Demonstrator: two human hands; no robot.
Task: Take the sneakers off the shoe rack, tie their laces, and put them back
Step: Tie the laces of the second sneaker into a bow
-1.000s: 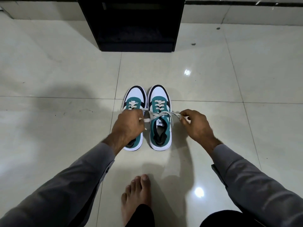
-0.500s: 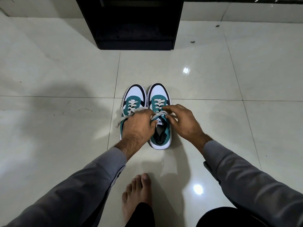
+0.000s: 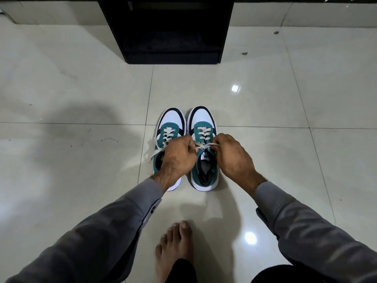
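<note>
Two teal, white and black sneakers stand side by side on the floor, toes pointing away from me: the left sneaker [image 3: 171, 123] and the right sneaker [image 3: 203, 123]. My left hand [image 3: 178, 158] covers the left sneaker's rear half and pinches one end of the right sneaker's white lace [image 3: 204, 145]. My right hand [image 3: 234, 158] pinches the other end, just above the tongue. The two hands nearly meet. The left sneaker's lace [image 3: 156, 150] hangs loose over its left side.
A black shoe rack [image 3: 171, 29] stands on the floor straight ahead, against the wall. Glossy pale floor tiles [image 3: 81, 160] surround the sneakers. A bare foot [image 3: 175, 248] rests on the floor close in front of me, below the sneakers.
A second ago my hands were spread apart, pulling the right sneaker's lace taut. They have since come together over its tongue, still holding the lace ends.
</note>
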